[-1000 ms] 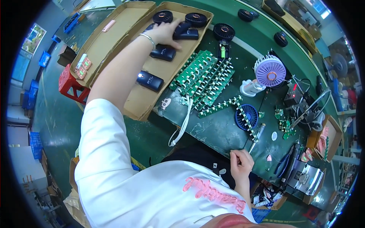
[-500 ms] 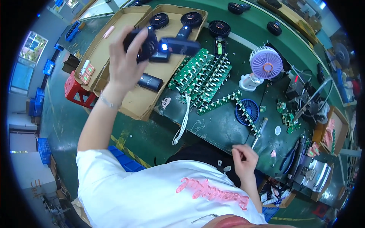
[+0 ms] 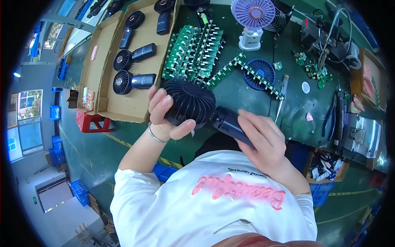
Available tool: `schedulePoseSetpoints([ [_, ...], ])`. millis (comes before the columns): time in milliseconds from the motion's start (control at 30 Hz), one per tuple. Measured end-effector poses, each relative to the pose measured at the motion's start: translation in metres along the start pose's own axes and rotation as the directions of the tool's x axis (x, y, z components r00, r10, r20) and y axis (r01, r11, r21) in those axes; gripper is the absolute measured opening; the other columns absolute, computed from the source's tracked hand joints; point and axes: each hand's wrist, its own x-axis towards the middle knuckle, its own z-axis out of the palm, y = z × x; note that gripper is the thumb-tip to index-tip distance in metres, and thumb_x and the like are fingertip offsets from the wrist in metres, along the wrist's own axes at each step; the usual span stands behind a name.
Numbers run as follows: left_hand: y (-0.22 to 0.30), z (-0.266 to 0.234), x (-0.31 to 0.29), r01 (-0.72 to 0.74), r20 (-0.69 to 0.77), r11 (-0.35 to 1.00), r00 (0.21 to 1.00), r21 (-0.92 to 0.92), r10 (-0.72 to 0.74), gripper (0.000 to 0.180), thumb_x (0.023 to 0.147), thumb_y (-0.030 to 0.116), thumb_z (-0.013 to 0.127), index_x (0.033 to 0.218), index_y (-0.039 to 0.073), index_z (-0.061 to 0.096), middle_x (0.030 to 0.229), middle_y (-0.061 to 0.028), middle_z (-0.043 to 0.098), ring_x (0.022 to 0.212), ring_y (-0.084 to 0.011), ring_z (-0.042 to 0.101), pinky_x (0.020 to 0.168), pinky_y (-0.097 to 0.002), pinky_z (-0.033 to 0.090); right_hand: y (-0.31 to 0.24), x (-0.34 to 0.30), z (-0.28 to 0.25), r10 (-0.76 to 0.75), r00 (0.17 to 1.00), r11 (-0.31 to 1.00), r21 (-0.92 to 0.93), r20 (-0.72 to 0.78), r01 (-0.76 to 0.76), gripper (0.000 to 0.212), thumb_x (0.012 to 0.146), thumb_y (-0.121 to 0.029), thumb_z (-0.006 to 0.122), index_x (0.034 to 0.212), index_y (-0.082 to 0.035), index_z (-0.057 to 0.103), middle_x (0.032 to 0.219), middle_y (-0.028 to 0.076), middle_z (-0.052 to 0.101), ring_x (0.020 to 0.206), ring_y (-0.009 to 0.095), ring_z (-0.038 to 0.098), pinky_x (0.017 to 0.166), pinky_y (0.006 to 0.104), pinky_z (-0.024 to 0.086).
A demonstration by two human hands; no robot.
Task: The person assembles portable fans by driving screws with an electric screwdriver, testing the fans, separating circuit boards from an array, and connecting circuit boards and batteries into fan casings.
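Note:
A black handheld fan [image 3: 191,101] is in front of my chest, its round caged head to the left and its dark handle [image 3: 233,125] to the right. My left hand [image 3: 162,113] is closed round the fan's head. My right hand [image 3: 265,142] wraps round the handle from above. Just beyond the fan, green circuit board strips [image 3: 191,51] lie stacked on the dark green workbench [image 3: 230,96]. A single strip [image 3: 261,78] crosses a loose blue round fan grille [image 3: 251,76]. More black handheld fans [image 3: 133,82] lie in the cardboard tray [image 3: 142,105] at the left.
A purple-headed white fan [image 3: 251,37] stands at the back. A screwdriver [image 3: 283,96], pliers [image 3: 329,119] and a wire-spool device [image 3: 333,49] are on the right. A box of small parts [image 3: 327,168] sits below the bench's right edge. A red stool [image 3: 92,122] is at the left.
My left hand has brought the fan from over the tray to in front of my chest. My right hand has risen from the bench edge and grasped its handle. The view has shifted.

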Motion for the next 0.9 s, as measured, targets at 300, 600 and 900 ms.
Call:
schedulePoseSetpoints([
  [300,0.058,0.026,0.020,0.563,0.093,0.668,0.794,-0.487,-0.601,0.102,0.068,0.005,0.084,0.144,0.012,0.017,0.148,-0.0191,0.020,0.132,-0.0387,0.038,0.100,-0.0515,0.046,0.009,-0.030,-0.005,-0.146,0.959,0.963,-0.258,-0.244,0.080,0.036,0.063,0.001,0.074,0.098,-0.009,0.071,0.113,0.014,0.064,0.096,0.031,0.058,0.075,0.0327,0.051],
  [600,0.107,0.042,0.039,0.894,0.789,0.352,0.420,-0.276,-0.447,0.091,0.073,0.001,0.075,0.147,0.004,0.022,0.141,-0.0165,0.042,0.132,-0.0266,0.042,0.109,-0.0375,0.035,0.021,-0.052,-0.009,-0.169,0.940,0.931,-0.361,-0.296,0.053,0.042,0.060,0.000,0.076,0.100,-0.014,0.071,0.116,0.009,0.062,0.103,0.032,0.056,0.080,0.0343,0.049],
  [900,0.116,0.047,0.056,0.424,0.947,-0.852,0.224,-0.308,-0.231,0.066,0.090,0.027,0.062,0.145,0.011,0.030,0.137,-0.0212,0.048,0.124,-0.0291,0.050,0.105,-0.0443,0.040,0.023,-0.061,-0.029,0.768,0.577,0.146,0.800,0.279,-0.582,0.037,0.087,-0.012,0.066,0.118,0.004,0.056,0.101,0.008,0.064,0.085,0.013,0.061,0.075,0.0241,0.048],
])
